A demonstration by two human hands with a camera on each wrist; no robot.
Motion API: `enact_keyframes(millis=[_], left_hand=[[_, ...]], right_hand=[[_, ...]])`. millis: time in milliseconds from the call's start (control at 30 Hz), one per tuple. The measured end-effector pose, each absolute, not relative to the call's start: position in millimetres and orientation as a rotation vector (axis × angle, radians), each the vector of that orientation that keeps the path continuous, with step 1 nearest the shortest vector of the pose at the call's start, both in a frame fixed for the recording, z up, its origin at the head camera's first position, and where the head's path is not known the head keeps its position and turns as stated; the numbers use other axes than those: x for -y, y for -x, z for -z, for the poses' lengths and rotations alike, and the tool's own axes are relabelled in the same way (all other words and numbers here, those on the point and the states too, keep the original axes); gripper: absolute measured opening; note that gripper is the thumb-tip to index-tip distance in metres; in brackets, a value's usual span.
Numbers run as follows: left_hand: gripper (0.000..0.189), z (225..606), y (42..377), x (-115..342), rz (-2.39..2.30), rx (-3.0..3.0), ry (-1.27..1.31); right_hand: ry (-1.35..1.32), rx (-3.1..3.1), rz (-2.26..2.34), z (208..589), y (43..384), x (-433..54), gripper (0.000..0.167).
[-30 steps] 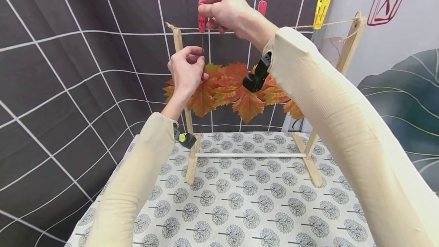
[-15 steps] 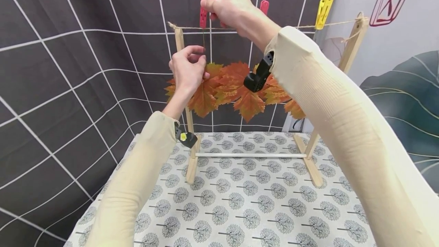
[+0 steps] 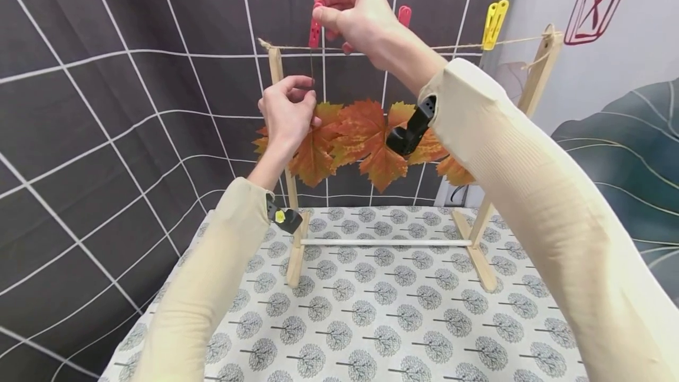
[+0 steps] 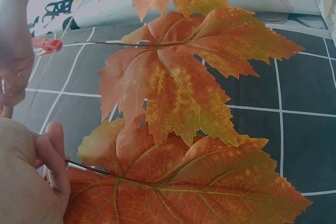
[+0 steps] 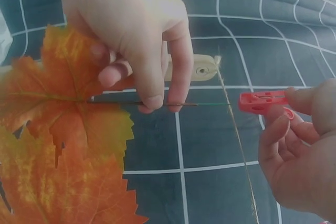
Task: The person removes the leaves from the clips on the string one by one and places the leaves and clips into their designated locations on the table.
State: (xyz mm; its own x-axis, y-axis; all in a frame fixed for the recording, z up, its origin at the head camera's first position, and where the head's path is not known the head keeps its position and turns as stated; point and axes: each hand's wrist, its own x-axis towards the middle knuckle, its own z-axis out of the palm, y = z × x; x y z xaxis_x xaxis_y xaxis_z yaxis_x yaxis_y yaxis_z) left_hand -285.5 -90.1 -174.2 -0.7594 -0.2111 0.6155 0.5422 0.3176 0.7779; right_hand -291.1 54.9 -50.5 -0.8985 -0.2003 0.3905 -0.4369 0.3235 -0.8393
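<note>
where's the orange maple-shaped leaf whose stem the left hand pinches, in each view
Head: orange maple-shaped leaf, left of centre, partly behind the left hand.
Left wrist: leaf at the bottom, cut off.
Right wrist: leaf at upper left.
Shared landmark: left hand pinching its thin dark stem.

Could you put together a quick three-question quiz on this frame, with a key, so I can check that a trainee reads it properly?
1. Fill in: in the head view, the clothespin nearest the wooden post on the picture's right is ____ in colour.
2. Multiple choice: what does the left hand pinch?
A) The white crossbar
B) A leaf stem
C) A strip of tape
3. True or false: the right hand is lower than the left hand in the head view.

Key
1. Yellow.
2. B.
3. False; it is higher, pinching a red clothespin.
</note>
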Motion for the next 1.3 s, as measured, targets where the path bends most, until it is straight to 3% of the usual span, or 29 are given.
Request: enact_keyframes(millis=[1300], left_hand=[[0.019,200,267,120,1.452,1.923,0.266]], right_hand=[[-0.688,2.325,-1.818,95,276,-86,0.027]])
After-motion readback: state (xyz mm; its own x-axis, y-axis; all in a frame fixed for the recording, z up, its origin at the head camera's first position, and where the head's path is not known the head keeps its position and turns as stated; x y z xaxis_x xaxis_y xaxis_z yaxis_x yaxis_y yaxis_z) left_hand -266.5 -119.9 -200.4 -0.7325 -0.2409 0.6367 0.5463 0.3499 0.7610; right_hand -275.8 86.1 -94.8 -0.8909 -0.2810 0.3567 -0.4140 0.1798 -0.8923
